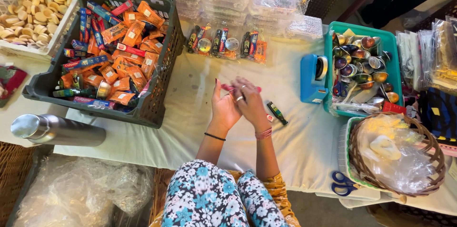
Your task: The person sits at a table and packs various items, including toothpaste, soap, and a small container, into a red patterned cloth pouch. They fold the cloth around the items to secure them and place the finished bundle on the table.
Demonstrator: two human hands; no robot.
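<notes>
My left hand (223, 108) and my right hand (248, 103) are pressed together over the white cloth (190, 127), both closed on a slim pink-red stick-like item (227, 87) that pokes out on either side. A small dark green tube (276, 112) lies on the cloth just right of my right hand. Beyond the hands, three clear packets of small items (226, 43) lie in a row. My right hand wears rings, and each wrist has a band.
A dark crate (157, 108) of orange packets and toothpaste boxes stands left. A steel flask (57, 131) lies near it. A teal tray (394, 53) of shiny round cases, a blue tape dispenser (312, 78), a wicker basket (431, 153) and blue scissors (345, 183) are right.
</notes>
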